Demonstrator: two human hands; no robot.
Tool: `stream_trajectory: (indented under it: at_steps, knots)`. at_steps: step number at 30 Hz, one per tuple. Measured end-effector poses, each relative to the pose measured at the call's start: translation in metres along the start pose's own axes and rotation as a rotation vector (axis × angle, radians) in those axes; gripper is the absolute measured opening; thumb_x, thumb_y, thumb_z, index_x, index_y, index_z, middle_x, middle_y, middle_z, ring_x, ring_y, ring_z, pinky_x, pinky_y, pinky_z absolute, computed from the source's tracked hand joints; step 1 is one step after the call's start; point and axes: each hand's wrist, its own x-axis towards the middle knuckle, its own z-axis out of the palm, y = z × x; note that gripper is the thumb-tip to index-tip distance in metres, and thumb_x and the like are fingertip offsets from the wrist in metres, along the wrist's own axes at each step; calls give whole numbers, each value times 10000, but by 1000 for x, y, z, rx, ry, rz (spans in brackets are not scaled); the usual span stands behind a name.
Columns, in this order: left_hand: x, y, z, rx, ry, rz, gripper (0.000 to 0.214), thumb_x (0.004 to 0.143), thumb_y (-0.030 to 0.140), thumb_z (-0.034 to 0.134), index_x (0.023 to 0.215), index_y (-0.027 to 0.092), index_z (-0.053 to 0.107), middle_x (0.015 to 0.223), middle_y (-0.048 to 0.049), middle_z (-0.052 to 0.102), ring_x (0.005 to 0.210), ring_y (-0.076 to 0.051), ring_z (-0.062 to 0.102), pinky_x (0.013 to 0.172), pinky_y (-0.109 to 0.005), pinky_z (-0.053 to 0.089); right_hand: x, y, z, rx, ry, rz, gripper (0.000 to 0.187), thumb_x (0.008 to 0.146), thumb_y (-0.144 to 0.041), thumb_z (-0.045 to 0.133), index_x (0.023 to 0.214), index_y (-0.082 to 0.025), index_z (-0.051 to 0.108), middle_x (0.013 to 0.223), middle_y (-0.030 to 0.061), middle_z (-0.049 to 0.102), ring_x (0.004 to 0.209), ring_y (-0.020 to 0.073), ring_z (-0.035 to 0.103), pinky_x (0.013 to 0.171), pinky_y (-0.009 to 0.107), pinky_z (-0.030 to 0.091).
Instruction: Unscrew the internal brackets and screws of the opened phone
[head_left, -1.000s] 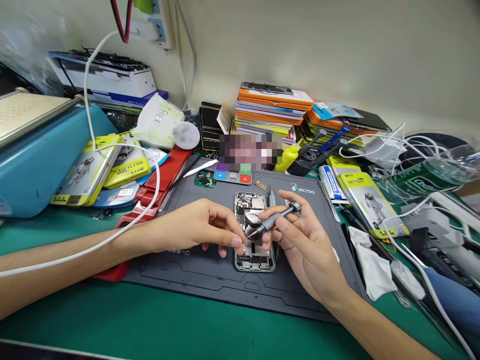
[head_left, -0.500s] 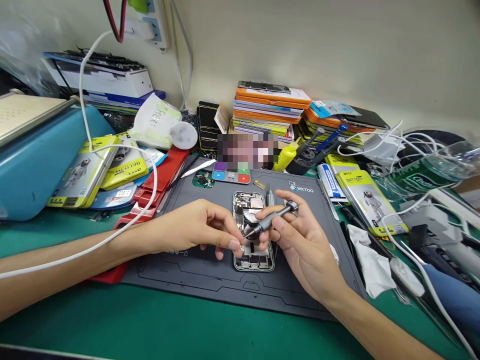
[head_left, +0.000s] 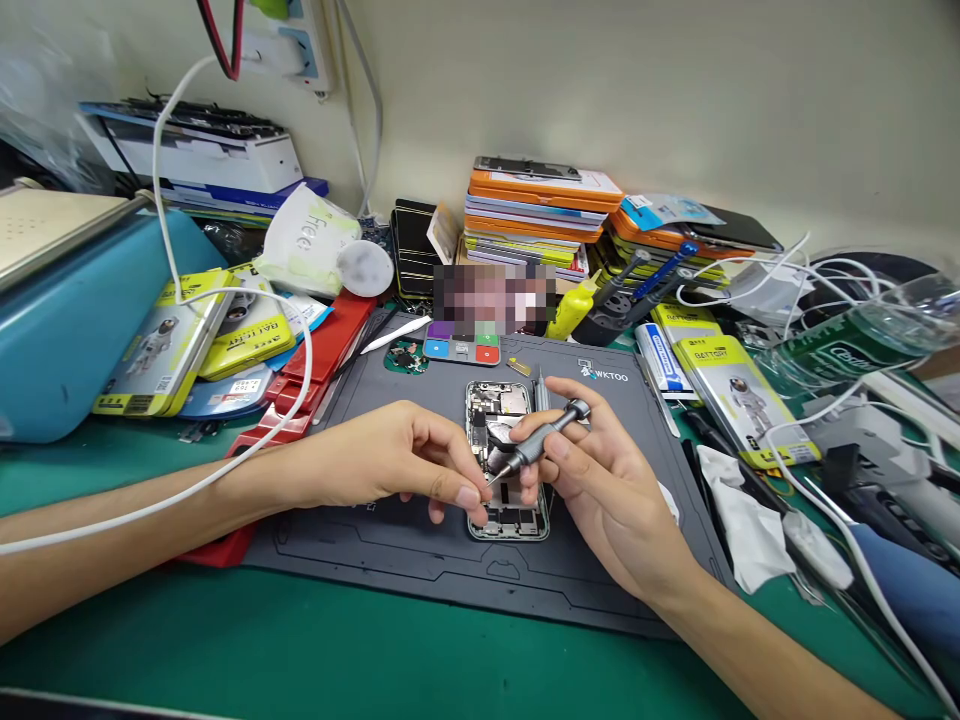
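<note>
A phone (head_left: 517, 522) with its insides bare lies on the dark grey work mat (head_left: 390, 570), under both hands. In my right hand (head_left: 600, 470) is a grey precision screwdriver (head_left: 536, 443), held slantwise with its thin tip down to the left. My left hand (head_left: 431, 465) is closed in a pinch of thumb and forefinger at the screwdriver's tip, over the phone's left edge. Whatever sits between those fingertips is too small to make out. A second slim grey tool (head_left: 540, 388) lies beside the phone, partly behind my right fingers.
A coloured screw tray (head_left: 463, 348) and a small green circuit board (head_left: 406, 357) lie at the mat's back. A tool holder (head_left: 600, 325) stands behind. Yellow battery boxes (head_left: 739, 395) and a plastic bottle (head_left: 847, 345) crowd the right. A white cable (head_left: 307, 370) crosses my left forearm.
The screwdriver's tip and my left fingertips have come slightly closer together. The view has shifted a little; the phone stays in place on the mat.
</note>
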Motion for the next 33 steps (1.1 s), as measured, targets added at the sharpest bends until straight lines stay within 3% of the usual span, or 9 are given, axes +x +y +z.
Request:
stream_trajectory:
  at_steps: [8,19,33]
  knots:
    - [0,-1,-1,39,-9,0,99,944,282,846,970,189,823,976,-38,866,911,-148,781,713,-194,574,-1,-1,0,1,-35,-4,435,984,-320,791,1357,-329,567,1058,9,764,729,146,735,694,290,648]
    - [0,1,-1,32,-2,18,100,949,294,849,967,200,821,969,-14,862,818,-105,745,679,-175,556,-1,0,0,-32,-17,-20,426,979,-336,779,1344,-341,559,1076,19,766,714,173,713,739,363,641]
    - [-1,4,0,120,37,-25,158,988,339,805,994,184,774,1004,-8,851,735,-70,691,632,-166,491,-2,2,-2,15,-30,-41,383,1015,-290,739,1347,-340,554,1085,-10,762,704,137,728,735,301,611]
